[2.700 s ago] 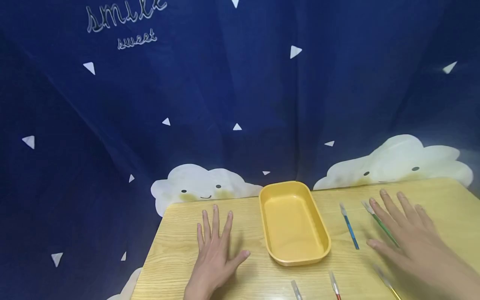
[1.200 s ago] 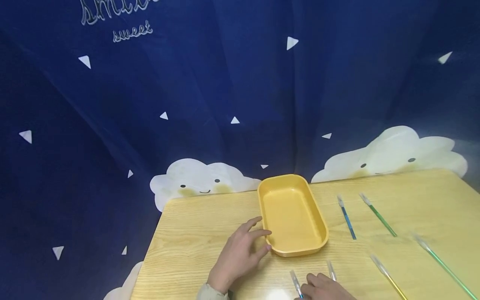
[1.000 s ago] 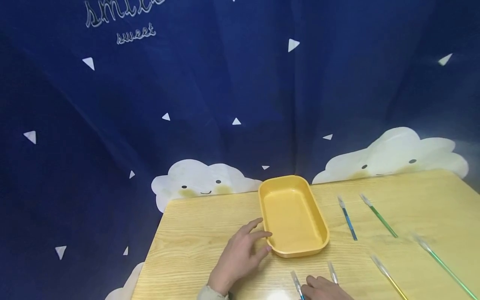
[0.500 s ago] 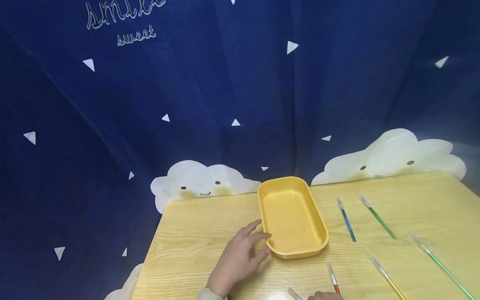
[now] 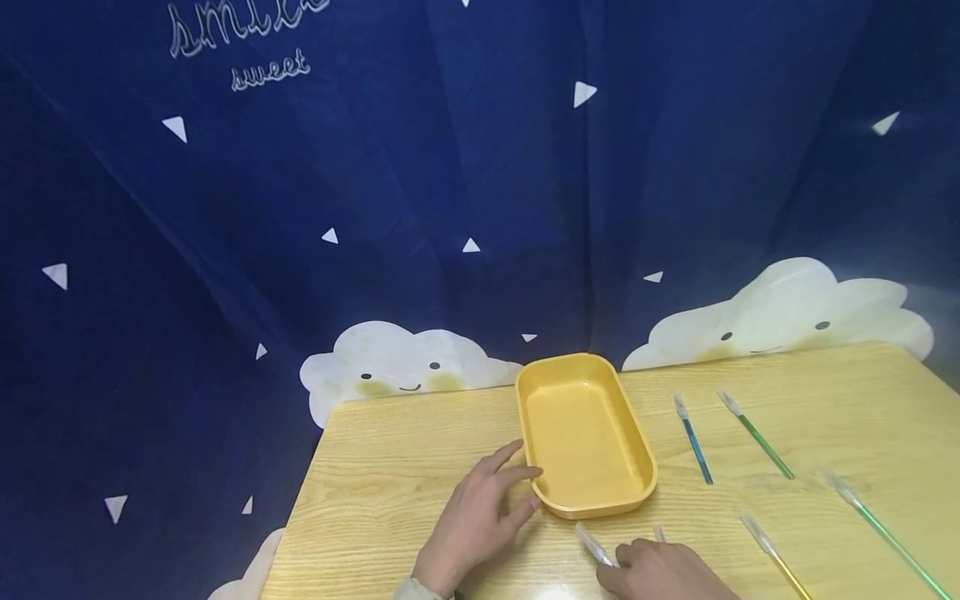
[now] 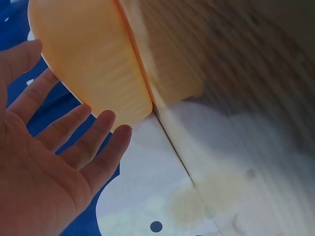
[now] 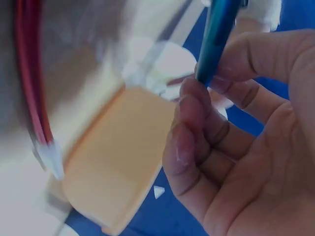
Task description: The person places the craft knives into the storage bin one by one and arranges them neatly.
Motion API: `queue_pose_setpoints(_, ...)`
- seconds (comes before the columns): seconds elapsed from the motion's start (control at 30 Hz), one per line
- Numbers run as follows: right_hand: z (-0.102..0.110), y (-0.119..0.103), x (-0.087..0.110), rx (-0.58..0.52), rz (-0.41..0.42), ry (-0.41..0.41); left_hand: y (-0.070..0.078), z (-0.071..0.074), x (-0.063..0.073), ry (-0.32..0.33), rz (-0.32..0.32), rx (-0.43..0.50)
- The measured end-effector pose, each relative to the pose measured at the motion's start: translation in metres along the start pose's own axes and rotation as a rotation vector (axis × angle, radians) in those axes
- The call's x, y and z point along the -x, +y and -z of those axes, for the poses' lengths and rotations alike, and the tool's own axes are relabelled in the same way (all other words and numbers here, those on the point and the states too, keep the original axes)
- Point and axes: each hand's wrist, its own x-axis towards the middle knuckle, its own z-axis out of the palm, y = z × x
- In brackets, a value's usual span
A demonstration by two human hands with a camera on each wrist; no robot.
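Observation:
My right hand (image 5: 667, 573) pinches a slim blue pen (image 7: 215, 44) between thumb and fingers. In the head view the pen's clear cap (image 5: 595, 546) points up and left, just short of the yellow tray (image 5: 651, 483). The right hand covers most of a red pen (image 7: 32, 73), whose pale tip shows past the knuckles. At the tray's left side is my left hand (image 5: 472, 521), fingers spread and fingertips right at the rim. From the left wrist, that hand's palm and loosely extended fingers (image 6: 101, 169) show against the tray wall.
Right of the tray lie a blue pen (image 5: 696, 442) and a green pen (image 5: 761, 437). Nearer are a yellow pen (image 5: 776, 557) and a longer light green one (image 5: 885, 529). A dark blue curtain (image 5: 450, 167) with clouds hangs behind the wooden table (image 5: 360, 483).
Both hands were spread over the table at first. The left moved to the tray's rim; the right went to the near pens, dipped low, and now is higher with the blue pen.

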Motion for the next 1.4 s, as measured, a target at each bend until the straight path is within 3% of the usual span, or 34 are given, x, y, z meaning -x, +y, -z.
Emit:
queue_pose_setpoints(0.1,0.016,0.002,-0.005,-0.026,-0.064,-0.007,0.0,0.0,0.002,0.011,-0.005,-0.001)
queue_pose_setpoints(0.3,0.044,0.01,-0.015,-0.032,-0.144,0.192,0.0,-0.002,0.002,0.036,-0.001,0.004)
queue_pose_setpoints(0.4,0.055,0.018,-0.021,0.011,-0.201,0.244,0.002,-0.002,0.001,0.035,0.007,0.007)
queue_pose_setpoints(0.63,0.068,0.045,-0.042,0.063,-0.243,0.345,0.002,-0.003,0.0,0.026,0.031,0.025)
queue_pose_setpoints(1.1,0.076,0.095,-0.078,-0.055,-0.283,0.312,0.003,-0.003,0.0,0.025,0.036,0.03)
queue_pose_setpoints(1.4,0.066,0.121,-0.093,-0.048,-0.264,0.327,0.001,-0.002,0.0,0.03,0.027,0.029)
